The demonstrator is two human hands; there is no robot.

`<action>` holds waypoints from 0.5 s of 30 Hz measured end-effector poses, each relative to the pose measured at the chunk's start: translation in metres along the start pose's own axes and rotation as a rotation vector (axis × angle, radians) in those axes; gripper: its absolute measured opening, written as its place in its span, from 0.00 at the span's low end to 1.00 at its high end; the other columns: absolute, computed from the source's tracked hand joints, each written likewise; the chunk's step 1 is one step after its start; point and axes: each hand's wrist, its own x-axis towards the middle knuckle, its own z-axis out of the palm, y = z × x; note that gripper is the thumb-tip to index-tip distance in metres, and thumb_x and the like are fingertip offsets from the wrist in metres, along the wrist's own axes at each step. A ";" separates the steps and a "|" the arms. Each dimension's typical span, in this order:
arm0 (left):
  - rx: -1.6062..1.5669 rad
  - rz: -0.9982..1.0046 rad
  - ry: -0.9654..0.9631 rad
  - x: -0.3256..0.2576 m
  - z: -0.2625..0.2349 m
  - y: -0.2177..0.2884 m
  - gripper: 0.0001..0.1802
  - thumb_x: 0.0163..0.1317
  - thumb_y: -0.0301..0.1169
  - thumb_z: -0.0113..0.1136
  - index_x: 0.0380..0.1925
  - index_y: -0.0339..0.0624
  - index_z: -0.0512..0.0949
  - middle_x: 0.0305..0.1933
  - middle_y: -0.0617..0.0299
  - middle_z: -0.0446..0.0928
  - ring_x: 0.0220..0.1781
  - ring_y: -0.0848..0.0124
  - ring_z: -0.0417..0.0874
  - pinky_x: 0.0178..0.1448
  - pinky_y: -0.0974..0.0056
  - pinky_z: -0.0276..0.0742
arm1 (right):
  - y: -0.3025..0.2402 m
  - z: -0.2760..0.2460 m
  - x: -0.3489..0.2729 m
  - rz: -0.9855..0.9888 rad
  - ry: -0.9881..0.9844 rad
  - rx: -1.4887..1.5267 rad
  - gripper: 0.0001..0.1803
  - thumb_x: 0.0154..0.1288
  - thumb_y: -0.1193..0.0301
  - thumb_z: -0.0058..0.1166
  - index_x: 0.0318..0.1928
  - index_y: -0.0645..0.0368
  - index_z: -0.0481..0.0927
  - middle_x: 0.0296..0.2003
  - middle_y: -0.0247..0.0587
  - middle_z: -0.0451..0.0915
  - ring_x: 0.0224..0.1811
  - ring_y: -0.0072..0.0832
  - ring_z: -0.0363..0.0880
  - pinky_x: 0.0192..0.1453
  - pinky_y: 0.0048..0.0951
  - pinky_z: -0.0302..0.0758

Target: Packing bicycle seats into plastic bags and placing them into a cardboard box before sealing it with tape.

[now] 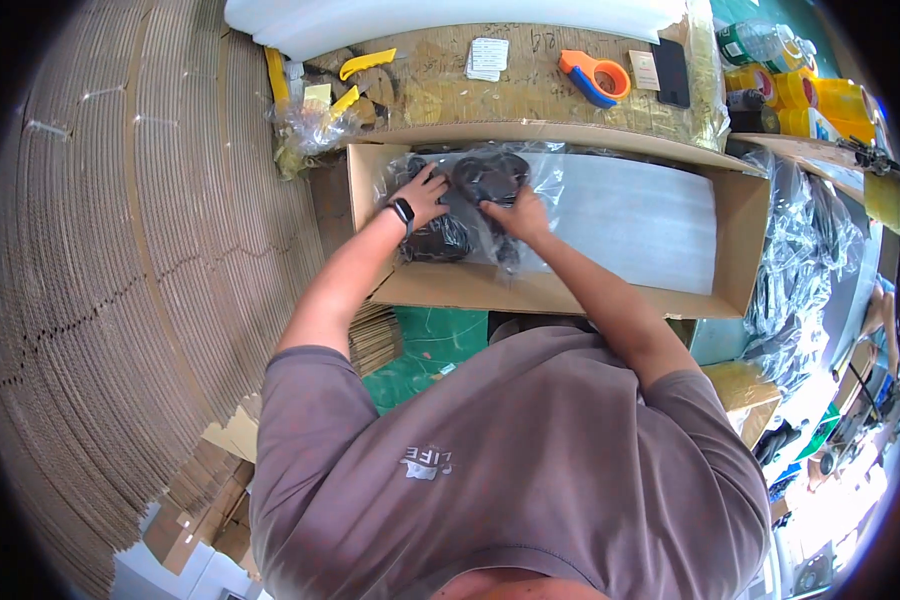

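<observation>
Bagged parts are lying at the left end of a box running left-right.
Left hand is spreading its fingers over the left part; right hand is half-curling on the right one, grip unclear.

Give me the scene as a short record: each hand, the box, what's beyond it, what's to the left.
Left hand: on a bagged black part, box's left end
Right hand: on a second bagged black part
Box: open cardboard, white sheet inside
Beyond box: yellow-handled cutters, orange-and-blue tape dispenser, dark phone
Left side: stacked cardboard
</observation>
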 end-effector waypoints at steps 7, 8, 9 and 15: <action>-0.345 -0.451 0.432 0.007 0.043 0.087 0.23 0.79 0.32 0.51 0.69 0.53 0.83 0.86 0.44 0.69 0.91 0.47 0.61 0.93 0.35 0.53 | 0.009 0.075 0.021 -0.217 0.057 0.162 0.45 0.64 0.46 0.76 0.64 0.73 0.78 0.58 0.72 0.85 0.63 0.61 0.86 0.68 0.54 0.84; -0.416 -0.535 0.476 0.013 0.041 0.093 0.25 0.77 0.30 0.54 0.72 0.51 0.81 0.86 0.43 0.69 0.90 0.44 0.62 0.92 0.36 0.55 | 0.009 0.056 0.024 -0.172 -0.079 0.169 0.44 0.64 0.46 0.75 0.65 0.73 0.78 0.60 0.72 0.84 0.65 0.61 0.85 0.69 0.54 0.83; -0.489 -0.606 0.527 0.022 0.035 0.099 0.27 0.76 0.28 0.56 0.74 0.48 0.79 0.86 0.42 0.68 0.90 0.42 0.62 0.91 0.37 0.58 | 0.008 0.040 0.023 -0.202 -0.193 0.106 0.46 0.64 0.47 0.73 0.67 0.75 0.77 0.62 0.72 0.84 0.66 0.61 0.85 0.71 0.53 0.82; -0.920 -0.674 0.555 0.014 -0.006 0.134 0.41 0.63 0.21 0.72 0.78 0.38 0.72 0.83 0.39 0.71 0.86 0.40 0.67 0.90 0.44 0.62 | 0.059 -0.179 -0.075 -0.593 0.223 0.268 0.26 0.70 0.62 0.72 0.65 0.58 0.86 0.56 0.54 0.90 0.61 0.52 0.89 0.68 0.48 0.85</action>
